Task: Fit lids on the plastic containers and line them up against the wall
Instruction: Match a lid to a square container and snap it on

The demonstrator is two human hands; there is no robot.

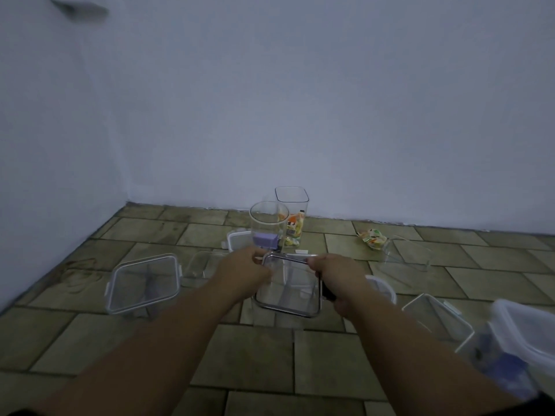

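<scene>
A clear square container with a dark-rimmed lid [289,285] stands on the tiled floor in front of me. My left hand [244,270] grips the lid's far left corner. My right hand [333,277] grips its right edge, fingers curled over the rim. Behind it stand a round clear container [268,226] holding a purple block and a tall square container [292,211] with colourful packets, both without lids, near the wall. A lidded clear container [144,283] stands to the left.
A loose lid [237,240] lies behind my left hand. A colourful packet [372,238] and a clear lidless tub [405,256] lie at the right. More containers and lids [435,319] crowd the lower right. The wall [300,115] meets the floor just behind.
</scene>
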